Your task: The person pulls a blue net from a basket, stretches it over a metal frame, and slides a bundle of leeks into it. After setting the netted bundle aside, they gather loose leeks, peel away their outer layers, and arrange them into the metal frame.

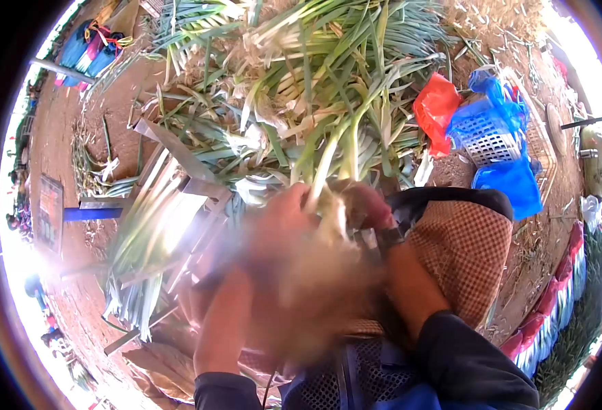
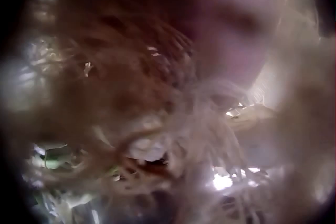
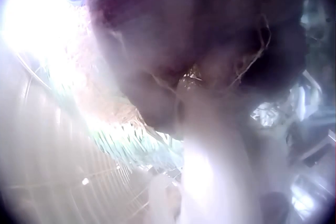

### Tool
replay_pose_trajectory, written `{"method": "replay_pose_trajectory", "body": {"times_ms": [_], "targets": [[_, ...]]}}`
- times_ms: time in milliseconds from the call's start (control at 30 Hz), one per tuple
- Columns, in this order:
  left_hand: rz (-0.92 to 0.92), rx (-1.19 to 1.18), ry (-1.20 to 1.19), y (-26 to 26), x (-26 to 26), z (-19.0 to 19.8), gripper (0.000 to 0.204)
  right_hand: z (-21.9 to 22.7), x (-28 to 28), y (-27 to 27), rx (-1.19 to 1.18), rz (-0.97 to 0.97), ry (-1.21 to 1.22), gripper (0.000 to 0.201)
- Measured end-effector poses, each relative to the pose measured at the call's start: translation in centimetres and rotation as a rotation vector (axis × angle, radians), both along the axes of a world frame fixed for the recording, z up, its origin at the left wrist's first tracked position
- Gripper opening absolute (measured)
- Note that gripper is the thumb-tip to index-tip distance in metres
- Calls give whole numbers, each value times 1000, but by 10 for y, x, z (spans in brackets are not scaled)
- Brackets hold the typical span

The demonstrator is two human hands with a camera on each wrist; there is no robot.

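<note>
In the head view, long green onion stalks [image 1: 328, 154] run up from between the two hands, their pale lower ends near the fingers. My left hand [image 1: 287, 219], partly blurred, curls round the stalks from the left. On their right side, my right hand [image 1: 369, 208] grips the same stalks, darker and reddish at the fingers. A blurred tan mass of roots [image 1: 328, 287] covers the area below the hands. Stringy roots [image 2: 205, 124] fill the left wrist view. A pale stalk [image 3: 210, 176] lies below the dark fingers in the right wrist view.
Beyond the hands lies a large heap of green onions [image 1: 301, 75]. A metal rack [image 1: 184, 154] with trimmed stalks [image 1: 137, 253] stands at left. At right are a red bag [image 1: 437, 113], a white basket with blue plastic [image 1: 489, 140], and covered bundles [image 1: 550, 294].
</note>
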State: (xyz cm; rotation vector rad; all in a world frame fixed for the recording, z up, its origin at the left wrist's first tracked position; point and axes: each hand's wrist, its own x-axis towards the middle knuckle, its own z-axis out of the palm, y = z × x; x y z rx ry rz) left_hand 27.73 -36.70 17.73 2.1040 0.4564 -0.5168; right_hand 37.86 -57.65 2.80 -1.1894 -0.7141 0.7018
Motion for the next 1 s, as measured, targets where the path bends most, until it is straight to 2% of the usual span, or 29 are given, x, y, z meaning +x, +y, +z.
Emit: {"method": "replay_pose_trajectory", "body": {"times_ms": [67, 100, 167, 200, 267, 300, 367, 400, 467, 500, 533, 600, 667, 733, 767, 800, 867, 900, 967, 1000], "targets": [[14, -71, -69, -6, -14, 9, 49, 26, -23, -5, -157, -28, -166, 42], [12, -64, -92, -6, -21, 8, 55, 20, -25, -7, -157, -23, -169, 42], [48, -91, -120, -4, -35, -4, 57, -3, -26, -14, -136, -163, 126, 52], [82, -122, -138, -5, -41, -5, 60, -1, -18, -19, -40, -96, 190, 46], [96, -186, -159, -10, -47, -4, 59, 6, -15, -29, -184, -108, 334, 42], [81, -182, -144, -14, -45, -2, 59, 11, -17, -29, -183, -114, 324, 42], [54, -167, -160, -17, -45, 1, 60, 16, -23, -25, -260, -114, -212, 37], [58, -173, -157, -18, -48, -1, 60, 16, -25, -23, -265, -110, -210, 37], [-76, -35, -368, -19, -50, -5, 65, 23, -26, -17, -214, -173, 401, 36], [-112, -1, -424, -17, -48, -8, 65, 40, -20, -16, -88, -87, 838, 36], [-107, -2, -425, -16, -47, -11, 65, 37, -21, -13, -92, -84, 836, 36], [-48, -215, -498, -17, -38, 0, 64, 18, -27, -14, -165, -169, 685, 38], [-8, -260, -406, -16, -34, 4, 68, 17, -34, -10, -217, -161, 703, 43], [143, -621, -132, -16, -33, 6, 73, 31, -41, -4, -102, 1, 595, 48], [131, -679, -191, -16, -32, 8, 78, 35, -39, 0, -174, 8, 708, 47], [130, -677, -192, -15, -33, 4, 78, 41, -40, -1, -172, 9, 708, 47], [102, -575, -104, -14, -31, 1, 78, 48, -42, -9, -392, 6, -274, 45], [102, -576, -104, -14, -31, 4, 78, 47, -42, -11, -394, 7, -274, 45], [81, -549, 123, -14, -33, 13, 83, 39, -42, -15, -287, -153, -321, 46], [81, -549, 126, -16, -35, 10, 83, 33, -42, -17, -287, -153, -318, 46]]}}
